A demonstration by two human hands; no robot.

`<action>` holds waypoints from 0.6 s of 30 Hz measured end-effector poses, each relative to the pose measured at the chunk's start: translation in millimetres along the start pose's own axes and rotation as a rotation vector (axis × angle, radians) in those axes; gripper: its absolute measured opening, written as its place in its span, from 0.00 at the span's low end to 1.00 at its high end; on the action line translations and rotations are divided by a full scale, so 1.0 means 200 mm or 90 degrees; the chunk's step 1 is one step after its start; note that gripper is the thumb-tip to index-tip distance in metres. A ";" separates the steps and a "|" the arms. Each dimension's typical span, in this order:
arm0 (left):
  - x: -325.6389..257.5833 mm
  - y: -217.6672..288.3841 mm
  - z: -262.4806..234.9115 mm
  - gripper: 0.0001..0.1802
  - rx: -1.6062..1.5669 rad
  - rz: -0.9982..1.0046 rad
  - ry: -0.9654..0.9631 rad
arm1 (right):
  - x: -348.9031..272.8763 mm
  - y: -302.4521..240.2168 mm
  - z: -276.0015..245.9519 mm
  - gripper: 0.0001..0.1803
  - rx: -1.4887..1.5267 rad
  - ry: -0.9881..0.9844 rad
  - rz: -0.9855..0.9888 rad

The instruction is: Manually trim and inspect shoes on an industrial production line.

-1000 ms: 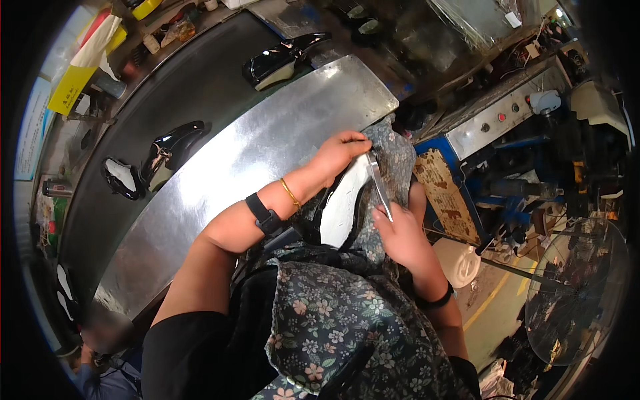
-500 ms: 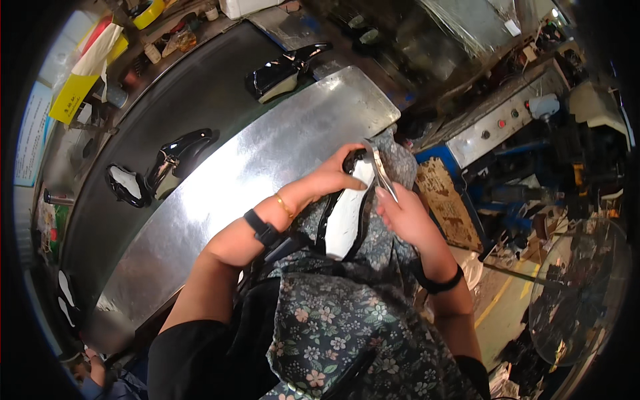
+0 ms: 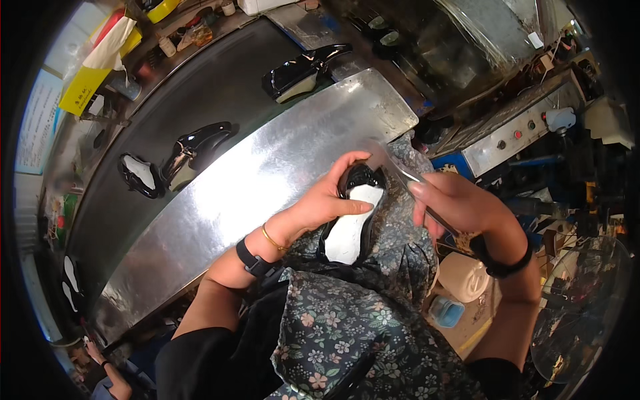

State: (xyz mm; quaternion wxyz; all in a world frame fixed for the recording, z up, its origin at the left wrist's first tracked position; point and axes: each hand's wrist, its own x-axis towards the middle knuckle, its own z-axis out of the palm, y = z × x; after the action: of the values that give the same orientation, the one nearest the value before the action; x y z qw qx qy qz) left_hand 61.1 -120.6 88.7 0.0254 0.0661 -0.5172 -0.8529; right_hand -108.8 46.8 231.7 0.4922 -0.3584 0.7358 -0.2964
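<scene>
My left hand [image 3: 333,197] grips a black glossy shoe upper [image 3: 352,220], sole side up, its white insole showing, resting on my lap over a floral apron [image 3: 353,327]. My right hand [image 3: 457,203] holds a metal tool [image 3: 400,172] like pliers or a blade, its tip at the toe end of the shoe. A black band sits on each wrist, and a gold bangle on the left one.
A shiny metal table [image 3: 253,180] runs diagonally in front of me. Beyond it a dark conveyor belt [image 3: 193,93] carries several black shoes [image 3: 197,148] [image 3: 300,67] [image 3: 139,175]. A grey machine with buttons [image 3: 513,137] stands to the right, with cluttered floor items below.
Both hands and the shoe have drawn closer to my body. The tool in my right hand moved from the shoe's side up to its toe end.
</scene>
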 end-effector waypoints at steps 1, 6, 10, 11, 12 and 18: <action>-0.02 0.01 0.00 0.45 0.004 -0.001 0.005 | 0.06 -0.02 0.00 0.25 -0.056 -0.096 0.087; -0.16 -0.04 -0.02 0.47 0.235 0.203 0.004 | 0.17 -0.07 0.00 0.25 0.084 0.029 -0.124; -0.15 -0.05 0.02 0.46 0.123 0.179 -0.005 | 0.59 0.46 0.13 0.20 -0.043 0.276 -0.117; -0.17 -0.05 0.01 0.46 0.096 0.171 0.009 | 0.77 0.61 0.21 0.19 -0.154 0.337 -0.131; -0.20 -0.11 -0.02 0.47 0.170 0.211 0.066 | 0.93 0.73 0.29 0.19 -0.188 0.307 -0.127; -0.34 -0.23 -0.19 0.47 0.107 0.161 0.396 | 0.84 0.59 0.64 0.22 -0.183 0.317 -0.261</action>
State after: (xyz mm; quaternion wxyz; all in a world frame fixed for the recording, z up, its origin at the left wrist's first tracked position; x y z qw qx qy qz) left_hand 134.8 -124.7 37.1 0.2820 0.2599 -0.5572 -0.7365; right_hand -60.2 -34.7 8.5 0.1725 -0.4810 0.7801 -0.3610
